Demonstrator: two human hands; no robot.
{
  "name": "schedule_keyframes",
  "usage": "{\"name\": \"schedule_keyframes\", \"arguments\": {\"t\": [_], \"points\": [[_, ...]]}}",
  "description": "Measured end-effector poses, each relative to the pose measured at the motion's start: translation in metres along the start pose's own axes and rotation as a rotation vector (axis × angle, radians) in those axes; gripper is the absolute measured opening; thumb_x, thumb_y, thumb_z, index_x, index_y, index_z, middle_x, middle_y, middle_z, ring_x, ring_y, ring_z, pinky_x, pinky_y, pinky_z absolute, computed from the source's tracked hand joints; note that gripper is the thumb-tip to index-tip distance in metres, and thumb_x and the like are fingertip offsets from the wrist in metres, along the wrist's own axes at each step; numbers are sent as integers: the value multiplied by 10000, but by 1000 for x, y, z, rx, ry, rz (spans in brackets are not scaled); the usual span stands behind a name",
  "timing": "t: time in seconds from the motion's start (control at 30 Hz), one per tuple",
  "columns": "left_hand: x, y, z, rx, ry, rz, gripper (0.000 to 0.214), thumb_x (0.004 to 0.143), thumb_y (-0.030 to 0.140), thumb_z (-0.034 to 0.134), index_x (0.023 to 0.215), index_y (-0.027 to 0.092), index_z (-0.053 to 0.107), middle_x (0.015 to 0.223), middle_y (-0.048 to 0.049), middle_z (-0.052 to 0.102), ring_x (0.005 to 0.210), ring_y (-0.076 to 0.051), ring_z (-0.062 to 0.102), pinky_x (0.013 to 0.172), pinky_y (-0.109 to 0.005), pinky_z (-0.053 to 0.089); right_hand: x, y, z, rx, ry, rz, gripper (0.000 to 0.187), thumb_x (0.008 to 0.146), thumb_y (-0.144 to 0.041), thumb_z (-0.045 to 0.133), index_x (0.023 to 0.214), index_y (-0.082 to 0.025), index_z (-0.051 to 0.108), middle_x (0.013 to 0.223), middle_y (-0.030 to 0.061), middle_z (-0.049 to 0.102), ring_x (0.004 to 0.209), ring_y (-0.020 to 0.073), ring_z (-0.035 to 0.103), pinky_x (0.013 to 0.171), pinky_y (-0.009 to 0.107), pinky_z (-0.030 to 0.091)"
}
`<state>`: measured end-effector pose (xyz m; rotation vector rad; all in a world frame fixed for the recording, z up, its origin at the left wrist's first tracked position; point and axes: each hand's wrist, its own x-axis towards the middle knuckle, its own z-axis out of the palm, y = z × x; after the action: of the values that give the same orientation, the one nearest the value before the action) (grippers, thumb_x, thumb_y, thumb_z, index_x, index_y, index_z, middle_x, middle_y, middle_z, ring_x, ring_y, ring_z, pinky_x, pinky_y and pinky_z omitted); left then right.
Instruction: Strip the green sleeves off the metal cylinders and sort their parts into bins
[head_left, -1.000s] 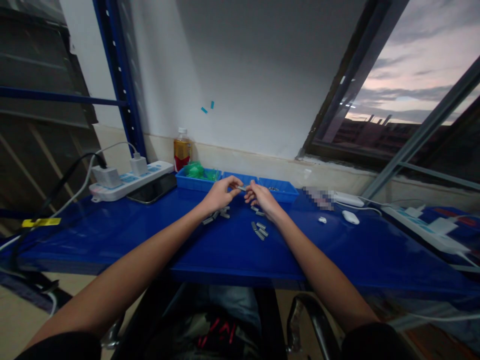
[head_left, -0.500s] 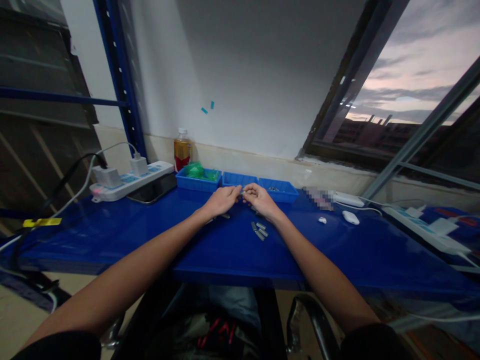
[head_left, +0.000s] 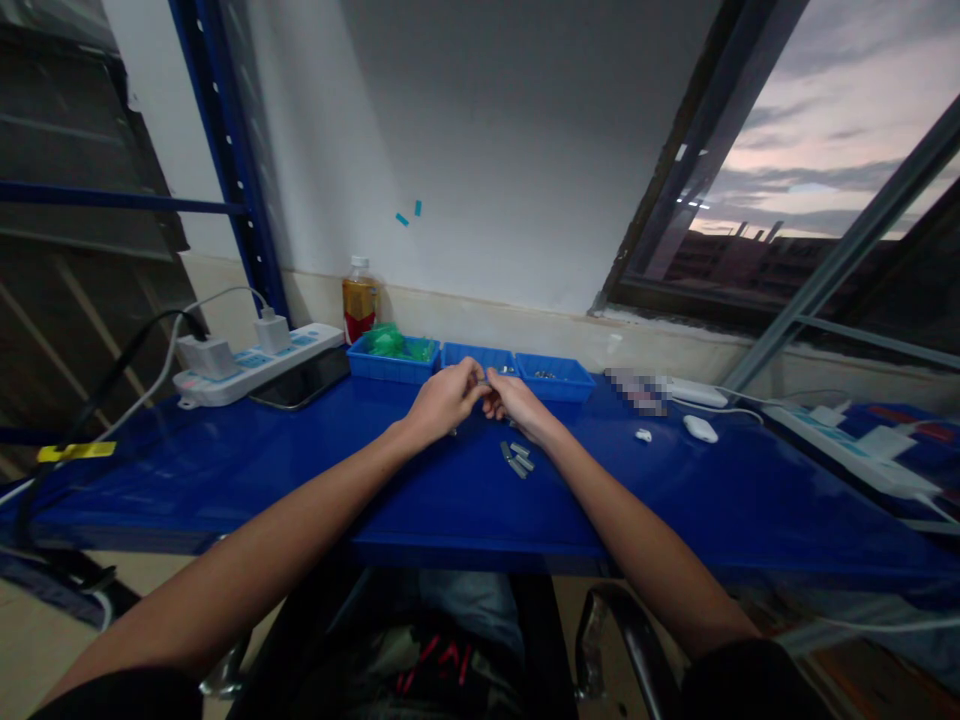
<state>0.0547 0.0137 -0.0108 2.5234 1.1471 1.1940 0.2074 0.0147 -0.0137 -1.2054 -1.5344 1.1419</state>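
Observation:
My left hand [head_left: 448,398] and my right hand [head_left: 514,402] meet above the blue table, fingers pinched together around something small that I cannot make out. Just below my right hand lie several small grey metal strips [head_left: 517,460] on the tabletop. Another small piece shows partly under my left hand. Behind my hands stand three blue trays in a row: the left tray [head_left: 394,369] bears green plastic bags [head_left: 390,342], the middle tray [head_left: 476,353] is partly hidden by my fingers, and the right tray [head_left: 559,389] contains small shiny parts.
At the left are a white power strip [head_left: 225,385] with chargers, a black phone [head_left: 300,380] and a bottle [head_left: 361,300]. To the right lie a white earbud [head_left: 643,435], its case [head_left: 700,429] and another power strip [head_left: 862,455]. The wall and window close off the back.
My left hand's fingers have lifted and curled over slightly, and my right hand's fingers have curled further downward. Both hands remain together. The whole view has shifted a little.

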Motion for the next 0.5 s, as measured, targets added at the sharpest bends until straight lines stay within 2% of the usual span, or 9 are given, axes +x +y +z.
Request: {"name": "schedule_keyframes", "arguments": {"t": [0.13,0.27,0.33,0.5], "points": [[0,-3,3,11,17,25,144,813,234,555,940,183,509,834,-40,617,787,-183,585,699,-284,438,-1,-1,1,50,30,-35,336,812,-469,542,662,-169,519,498,-39,517,409,56,464,400,170,312],[1,-3,3,-34,-7,-51,248,854,341,508,1033,169,513,904,-67,653,850,-203,610,739,-301,456,0,-1,1,119,173,-121,203,718,-347,649,747,-171,552,575,-39,566,494,69,516,475,181,381],[1,-3,3,-55,-35,-101,284,892,388,433,1046,171,530,927,-71,670,870,-204,621,747,-296,456,-1,-2,0,134,190,-151,200,679,-313,671,774,-175,562,605,-39,580,534,79,540,506,193,403],[2,-4,2,9,-128,-152,337,928,351,320,859,182,603,849,-63,689,792,-191,632,697,-270,437,-2,-1,2,137,161,-204,261,638,-312,682,815,-186,539,597,-56,575,557,97,568,521,207,415]]}}
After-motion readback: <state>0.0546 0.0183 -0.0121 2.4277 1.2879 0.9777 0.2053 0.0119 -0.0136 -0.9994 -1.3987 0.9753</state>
